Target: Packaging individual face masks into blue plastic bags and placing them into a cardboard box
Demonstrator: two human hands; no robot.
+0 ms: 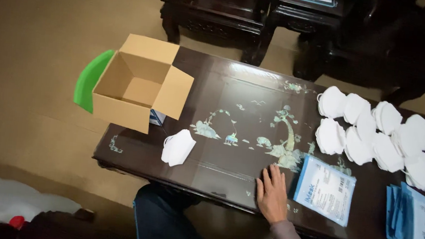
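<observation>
1. Head view, hands: my right hand [271, 192] lies flat and open on the near edge of the dark inlaid table [245, 86], palm down, fingers spread a little and holding nothing. My left hand is out of the picture, so I cannot tell what it is doing.
2. Nearest thing: a flat blue-and-white packet [325, 189] lies just beside my fingers on their right, slightly tilted. I cannot tell whether my little finger touches its edge.
3. Farther right: a fanned stack of packets [419, 222] sits at the table's end, and behind them white folded masks [378, 135] are laid in overlapping rows.
4. Left side: one folded mask [178, 147] lies alone, well apart from my hand. Behind it an open cardboard box [134, 85] stands empty at the corner, on a small blue-and-white carton [157, 117], with a green board [90, 79] behind.
5. Step, as I judge it: a pause between pieces, hand parked by the single packet.
6. Taking that packet would call for sliding fingertips under its thin flat edge, since it lies flush on the glossy top.
</observation>
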